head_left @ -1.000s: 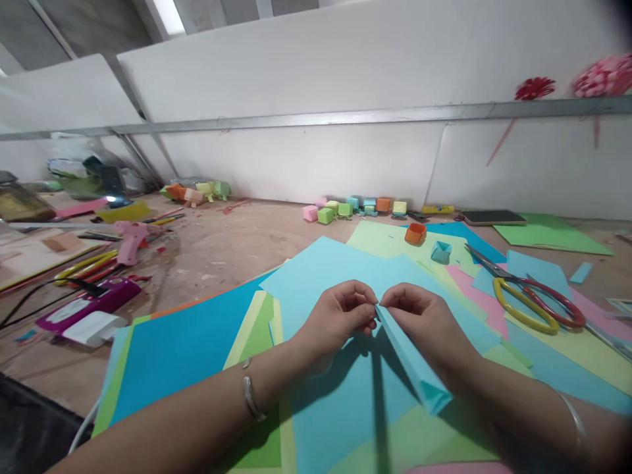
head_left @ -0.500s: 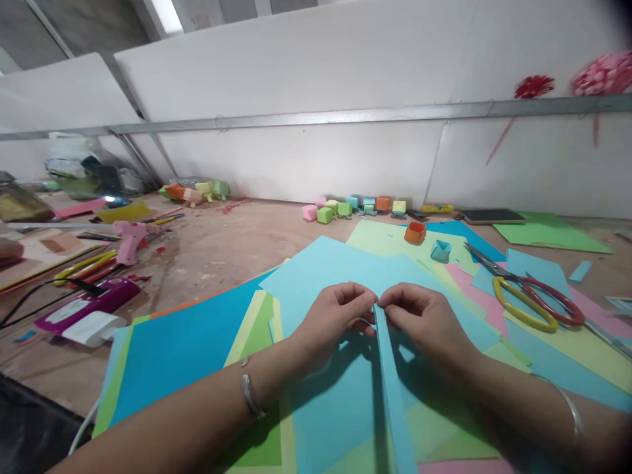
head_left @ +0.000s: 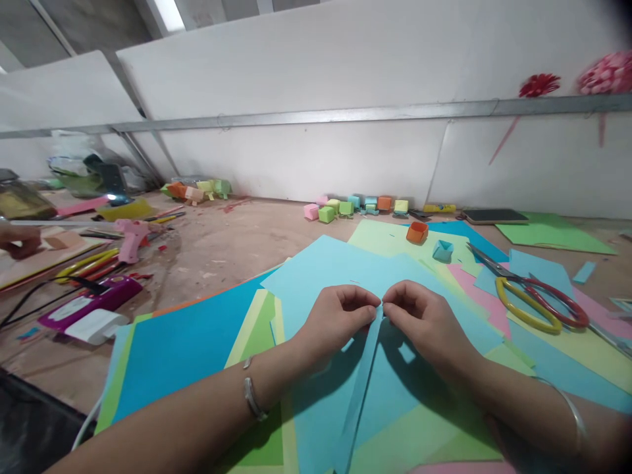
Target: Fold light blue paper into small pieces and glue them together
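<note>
Pinched tip of folded blue strip (head_left: 363, 382) betw. closed fingertips of L hand (head_left: 340, 319) & R hand (head_left: 424, 322), prob. to keep crease tight; trailed twd body just above paper sheets (head_left: 187, 342) on desk (head_left: 237, 243).

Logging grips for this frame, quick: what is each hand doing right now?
Left hand: closed, pinching the top of the folded light blue paper strip.
Right hand: closed, pinching the same top end.
</note>
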Motion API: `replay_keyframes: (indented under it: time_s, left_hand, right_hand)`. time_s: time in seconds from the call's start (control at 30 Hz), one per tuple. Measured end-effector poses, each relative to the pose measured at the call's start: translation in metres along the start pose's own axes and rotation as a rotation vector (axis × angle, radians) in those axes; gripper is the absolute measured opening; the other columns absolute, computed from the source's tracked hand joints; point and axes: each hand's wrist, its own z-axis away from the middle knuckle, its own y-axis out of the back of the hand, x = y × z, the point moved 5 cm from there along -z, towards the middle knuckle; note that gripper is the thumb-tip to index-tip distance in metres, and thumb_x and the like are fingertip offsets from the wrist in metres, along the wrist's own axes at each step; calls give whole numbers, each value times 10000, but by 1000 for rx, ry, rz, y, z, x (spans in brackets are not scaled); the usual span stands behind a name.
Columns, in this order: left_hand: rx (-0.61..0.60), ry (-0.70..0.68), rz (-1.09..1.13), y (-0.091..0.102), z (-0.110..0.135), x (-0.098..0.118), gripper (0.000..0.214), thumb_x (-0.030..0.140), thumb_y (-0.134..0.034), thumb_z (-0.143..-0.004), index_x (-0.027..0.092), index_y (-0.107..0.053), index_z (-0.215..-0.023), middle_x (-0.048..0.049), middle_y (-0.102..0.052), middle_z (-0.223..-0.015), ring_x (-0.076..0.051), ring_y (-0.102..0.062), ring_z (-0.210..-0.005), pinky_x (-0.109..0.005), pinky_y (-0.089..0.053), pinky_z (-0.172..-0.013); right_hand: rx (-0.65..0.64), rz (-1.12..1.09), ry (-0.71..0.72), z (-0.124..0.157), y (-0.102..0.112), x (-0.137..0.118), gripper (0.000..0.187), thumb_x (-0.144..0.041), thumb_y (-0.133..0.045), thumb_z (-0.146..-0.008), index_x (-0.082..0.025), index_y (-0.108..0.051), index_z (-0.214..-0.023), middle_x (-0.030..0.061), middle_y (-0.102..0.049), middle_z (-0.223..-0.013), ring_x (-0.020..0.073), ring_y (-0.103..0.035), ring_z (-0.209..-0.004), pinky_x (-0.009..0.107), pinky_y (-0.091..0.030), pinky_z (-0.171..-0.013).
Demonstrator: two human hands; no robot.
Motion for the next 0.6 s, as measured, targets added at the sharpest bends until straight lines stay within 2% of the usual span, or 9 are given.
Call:
replay_keyframes:
  time_s: [0.27, 0.43, 0.6]
  left_hand:
    - [-19, -22, -76, -1, 1, 1, 90, 161, -685, -648, 118, -698, -726, 12, -596, -577, -88, -498, -518, -229, -402, -531]
    - [-65, -15, 12, 0, 0, -2, 178, 216, -758, -600, 128, -646, -707, 16, -601, -601, -80, -509, -500, -228, -399, -515]
    - [-111, 44, 138, -2, -1, -6, 206, 178, -756, -561, 143, -650, -734, 28, -569, -561, -84, -505, -502, -229, -378, -520]
  right_hand:
    - [3, 47, 8, 0, -2, 2, 67, -267, -554, -697, -201, -549, -689, -31, -522, -597, 120, -465, -551, 258, -377, -513]
    - [-28, 39, 29, 2, -4, 0, 49, -249, -557, -707, -201, -544, -710, -32, -526, -610, 113, -454, -547, 254, -372, -504]
    - [-73, 23, 80, 4, -8, -4, 33, -217, -547, -712, -201, -546, -741, -30, -528, -633, 120, -478, -575, 259, -399, -534]
